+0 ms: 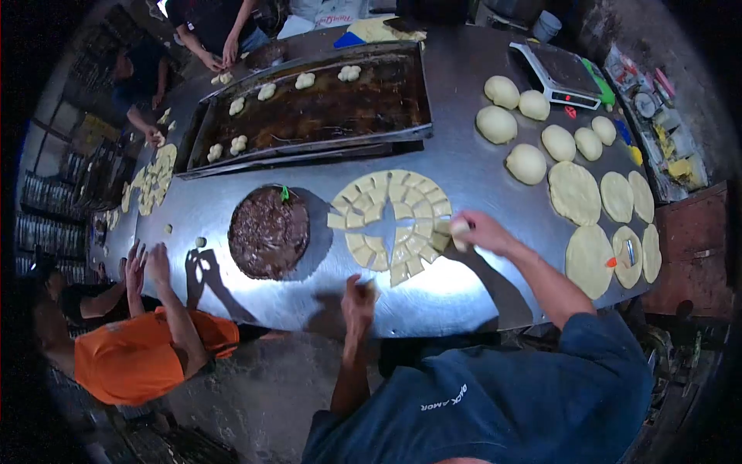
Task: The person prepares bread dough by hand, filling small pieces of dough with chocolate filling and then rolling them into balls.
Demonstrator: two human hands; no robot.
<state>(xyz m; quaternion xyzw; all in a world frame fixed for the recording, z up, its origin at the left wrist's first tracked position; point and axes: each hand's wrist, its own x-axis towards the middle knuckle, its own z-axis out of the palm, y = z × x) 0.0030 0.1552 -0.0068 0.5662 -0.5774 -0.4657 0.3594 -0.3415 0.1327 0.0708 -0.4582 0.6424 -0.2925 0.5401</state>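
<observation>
A flat round of dough [390, 220], cut into several small squares, lies on the metal table [464, 170] in front of me. My right hand [483, 232] is at the round's right edge, its fingers closed on a pale dough piece [460, 227]. My left hand [358, 300] hovers near the table's front edge, just below the round. Its fingers are curled around what looks like a small dough piece [369, 285]. A round bowl of dark brown filling [268, 232] stands to the left of the cut dough.
A long dark baking tray [325, 108] with shaped dough pieces lies at the back. Dough balls [525, 162] and flattened discs [576, 193] cover the right side, near a scale [560, 73]. A person in orange [139, 352] works at the left, and others stand at the far end.
</observation>
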